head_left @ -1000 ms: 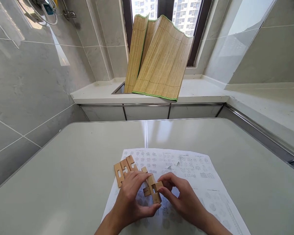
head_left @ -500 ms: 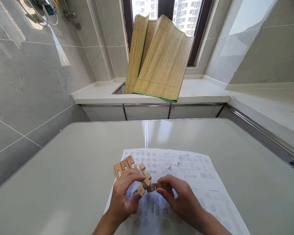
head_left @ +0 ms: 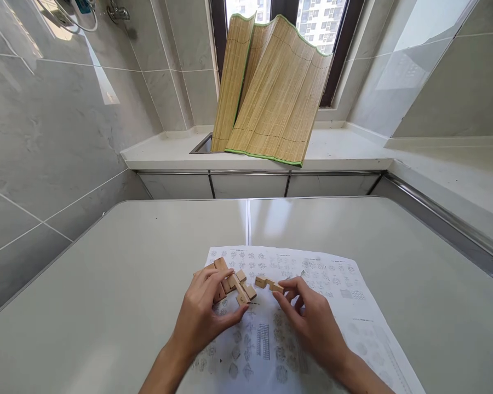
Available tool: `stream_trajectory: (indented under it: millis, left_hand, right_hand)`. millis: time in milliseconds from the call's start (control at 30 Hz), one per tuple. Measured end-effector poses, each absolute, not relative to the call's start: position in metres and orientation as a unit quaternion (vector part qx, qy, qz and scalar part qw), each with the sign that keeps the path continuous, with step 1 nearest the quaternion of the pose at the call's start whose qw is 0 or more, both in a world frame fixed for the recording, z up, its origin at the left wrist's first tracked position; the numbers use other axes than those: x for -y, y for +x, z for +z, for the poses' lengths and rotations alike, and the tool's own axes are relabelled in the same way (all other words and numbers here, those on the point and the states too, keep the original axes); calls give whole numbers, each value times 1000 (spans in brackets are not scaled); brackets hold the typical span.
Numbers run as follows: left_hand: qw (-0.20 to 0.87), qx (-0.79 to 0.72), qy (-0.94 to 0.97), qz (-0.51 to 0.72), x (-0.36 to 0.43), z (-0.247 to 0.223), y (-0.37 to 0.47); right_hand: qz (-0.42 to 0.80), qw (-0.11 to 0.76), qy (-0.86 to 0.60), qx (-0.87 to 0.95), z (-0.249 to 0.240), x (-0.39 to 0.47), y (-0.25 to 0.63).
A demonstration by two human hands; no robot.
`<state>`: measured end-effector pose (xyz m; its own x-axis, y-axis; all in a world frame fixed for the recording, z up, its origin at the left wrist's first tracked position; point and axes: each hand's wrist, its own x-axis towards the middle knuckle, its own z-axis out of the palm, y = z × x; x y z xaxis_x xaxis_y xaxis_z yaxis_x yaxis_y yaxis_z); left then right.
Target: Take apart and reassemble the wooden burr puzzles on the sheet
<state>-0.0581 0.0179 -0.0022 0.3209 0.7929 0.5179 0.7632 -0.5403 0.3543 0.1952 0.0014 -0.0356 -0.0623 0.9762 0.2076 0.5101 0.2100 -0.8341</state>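
Observation:
My left hand has its thumb and forefinger round a notched wooden puzzle piece, low over the printed sheet. More notched wooden puzzle pieces lie beside and partly under its fingers, so where one piece ends and another begins is hard to make out. Between thumb and fingertips, my right hand pinches another notched wooden puzzle piece. A small gap separates this piece from those at my left hand. Small drawings and diagrams cover the sheet.
The pale table has a seam down its far half. Behind it runs a white ledge, where a green-edged bamboo mat leans before the window. Tiled walls rise at both sides.
My right hand has drawn its piece away from the left hand's piece, upward and to the right. The left hand has turned its piece and now covers more of the other pieces.

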Motion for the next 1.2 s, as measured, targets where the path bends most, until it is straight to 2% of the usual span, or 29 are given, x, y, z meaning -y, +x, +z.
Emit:
stream_trajectory:
  millis: [167,400,767,1200]
  left_hand:
    - [15,-496,816,296,-20,-6,-60]
    - [73,-512,811,274,-23,-20,-52]
    - [46,-540,803,249,-29,-26,-58]
    - [114,-554,778,275,-28,-30,-69]
  right_hand:
    - [207,388,-556,705,-45,-1,195]
    - [153,369,-560,726,-48,-4,193]
    - [133,337,-550,752,-49,-6,192]
    - [171,259,-531,788,-36,-17,171]
